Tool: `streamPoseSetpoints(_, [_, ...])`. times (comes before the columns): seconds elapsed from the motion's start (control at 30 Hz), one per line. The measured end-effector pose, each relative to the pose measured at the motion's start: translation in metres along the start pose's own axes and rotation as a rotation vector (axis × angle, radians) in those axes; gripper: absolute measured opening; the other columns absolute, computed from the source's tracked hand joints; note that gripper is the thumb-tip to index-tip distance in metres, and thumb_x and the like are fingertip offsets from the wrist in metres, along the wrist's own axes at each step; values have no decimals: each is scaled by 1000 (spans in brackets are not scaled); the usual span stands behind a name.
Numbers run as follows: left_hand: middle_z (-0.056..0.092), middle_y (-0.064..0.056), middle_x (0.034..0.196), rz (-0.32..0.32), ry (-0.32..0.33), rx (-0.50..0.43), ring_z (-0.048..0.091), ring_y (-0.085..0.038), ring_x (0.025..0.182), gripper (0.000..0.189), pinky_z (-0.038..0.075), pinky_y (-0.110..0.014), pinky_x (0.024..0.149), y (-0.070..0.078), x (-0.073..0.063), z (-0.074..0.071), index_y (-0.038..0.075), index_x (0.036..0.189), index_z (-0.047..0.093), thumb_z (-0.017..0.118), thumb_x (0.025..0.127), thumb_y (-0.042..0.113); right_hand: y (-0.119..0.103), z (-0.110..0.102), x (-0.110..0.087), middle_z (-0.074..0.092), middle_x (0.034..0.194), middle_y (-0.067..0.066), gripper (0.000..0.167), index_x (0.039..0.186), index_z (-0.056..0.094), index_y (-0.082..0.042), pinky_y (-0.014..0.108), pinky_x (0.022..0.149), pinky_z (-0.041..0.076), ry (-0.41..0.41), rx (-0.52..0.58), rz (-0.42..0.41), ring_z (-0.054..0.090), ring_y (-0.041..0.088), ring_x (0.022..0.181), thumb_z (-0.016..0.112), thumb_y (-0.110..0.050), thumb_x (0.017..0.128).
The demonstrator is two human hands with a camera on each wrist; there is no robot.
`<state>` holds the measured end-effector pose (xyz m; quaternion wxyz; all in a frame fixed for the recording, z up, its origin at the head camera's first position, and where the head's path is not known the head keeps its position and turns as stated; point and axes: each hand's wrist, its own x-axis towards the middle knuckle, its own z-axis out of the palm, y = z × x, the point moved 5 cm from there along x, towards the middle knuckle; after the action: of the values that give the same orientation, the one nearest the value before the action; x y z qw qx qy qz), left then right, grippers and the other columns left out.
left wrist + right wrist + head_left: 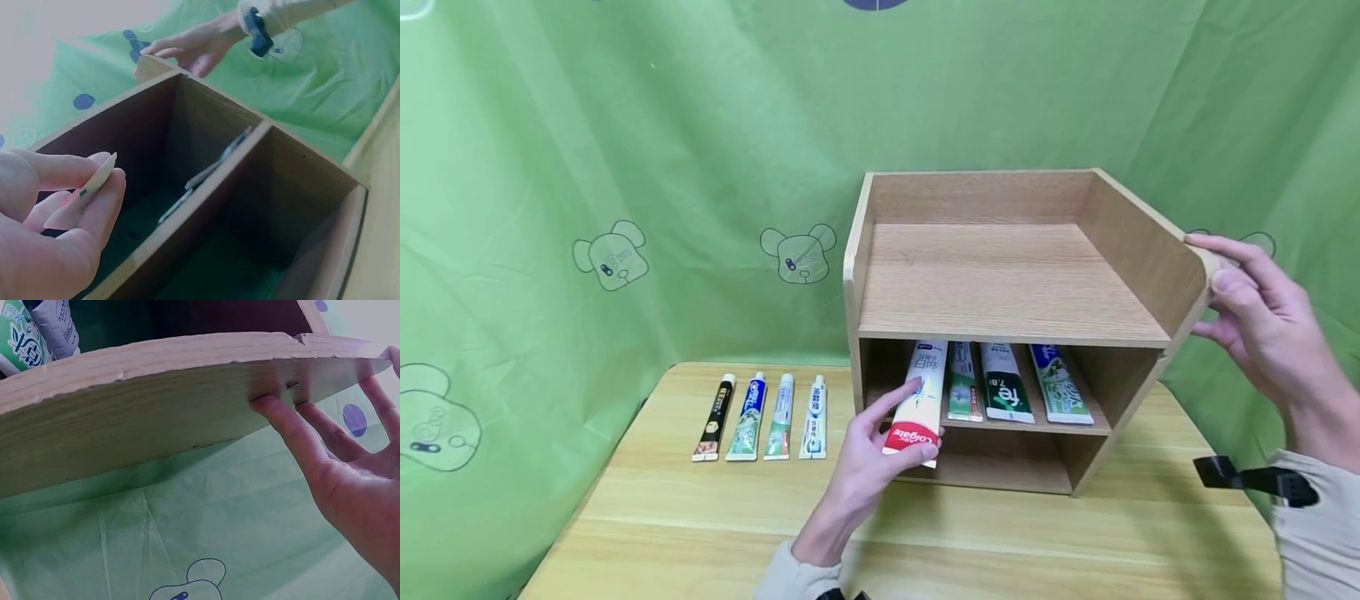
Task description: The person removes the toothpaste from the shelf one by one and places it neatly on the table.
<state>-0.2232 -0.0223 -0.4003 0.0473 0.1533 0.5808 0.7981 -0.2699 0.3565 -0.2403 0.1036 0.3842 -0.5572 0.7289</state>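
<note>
My left hand [868, 454] pinches a white and red Colgate toothpaste tube [922, 400] by its flat end. The tube leans into the upper compartment of a wooden shelf unit [1007, 287]; its far end lies in that compartment. In the left wrist view, thumb and fingers press the flat end [80, 200] between them. To the right, my right hand [1262, 304] rests against the unit's right side panel, fingertips on its outer face and top corner. Beside the held tube lie a green-and-white tube [964, 382], a dark green-and-white tube [1007, 383] and a blue-green tube [1060, 385].
Several toothpaste tubes stand apart in a row on the table [647, 517], left of the unit: a black one [714, 418], a blue-green one [748, 418] and paler ones [814, 418]. A green curtain [737, 125] hangs behind. Below the tubes is a lower compartment [1000, 460].
</note>
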Motion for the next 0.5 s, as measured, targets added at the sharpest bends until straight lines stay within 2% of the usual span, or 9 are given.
streamPoseSetpoints(0.17, [42, -16, 147, 5, -7, 8, 68, -31, 107, 72, 62, -38, 86, -1, -7, -6, 24, 147, 57, 78, 84, -6, 0, 0, 0, 47, 137, 21, 46, 153, 27, 13, 34, 81, 63, 1, -3, 4, 64, 25, 107, 25, 10, 107])
streamPoseSetpoints(0.33, [43, -17, 148, 42, -41, 10, 65, -30, 107, 67, 62, -36, 84, 0, -15, -11, 16, 145, 58, 78, 84, -5, 0, 0, -1, 47, 137, 21, 46, 153, 27, 13, 35, 81, 63, 1, 2, 4, 65, 26, 107, 25, 11, 107])
streamPoseSetpoints(0.5, [45, -15, 153, 65, -51, 39, 58, -27, 122, 58, 59, -33, 94, -1, -21, -19, 9, 144, 59, 75, 90, -1, 0, 0, 0, 46, 138, 22, 47, 153, 26, 13, 35, 82, 63, -4, 2, 1, 65, 27, 108, 24, 11, 107])
